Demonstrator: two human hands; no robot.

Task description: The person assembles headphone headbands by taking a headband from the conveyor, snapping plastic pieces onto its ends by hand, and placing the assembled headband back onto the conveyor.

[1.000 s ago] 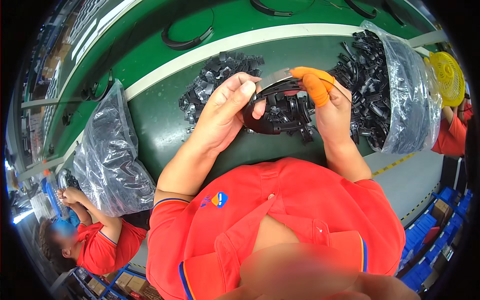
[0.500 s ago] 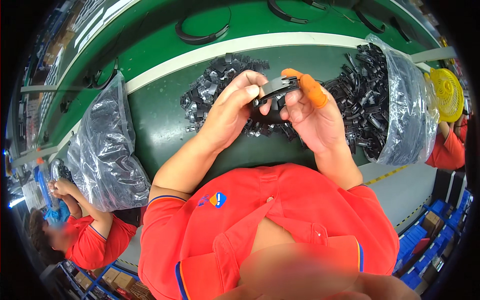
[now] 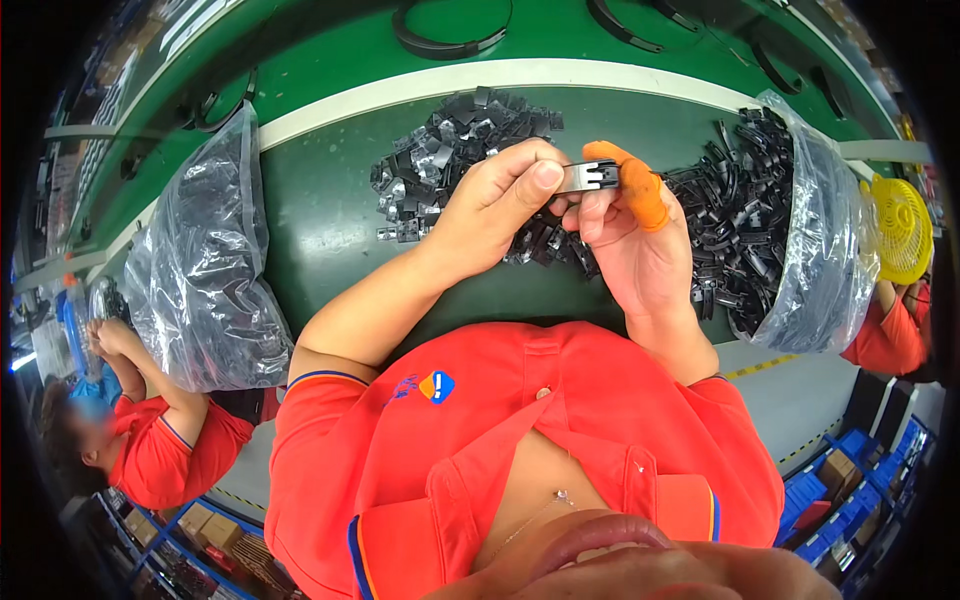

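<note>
A small black plastic part with a grey metal strip (image 3: 588, 177) is held up between my two hands above the bench. My left hand (image 3: 500, 205) pinches one end of it between thumb and fingers. At its other end are the closed fingers of my right hand (image 3: 640, 240), with orange finger cots (image 3: 643, 190) on them. A pile of flat, shiny black pieces (image 3: 425, 165) lies beyond my left hand and runs behind both hands. To the right of my right hand is a heap of slim black parts (image 3: 735, 215), spilling from a clear plastic bag (image 3: 825, 235).
A filled clear bag (image 3: 205, 270) stands at the bench's left edge. A white rail (image 3: 440, 82) separates the dark mat (image 3: 320, 220) from a green surface with black curved bands (image 3: 450, 45). Co-workers sit left (image 3: 165, 440) and right (image 3: 890, 335), beside a yellow fan (image 3: 900, 230).
The part has been turned, so its forked metal face now shows instead of its curved side. My hands have shifted slightly to the right in the picture, still on the part.
</note>
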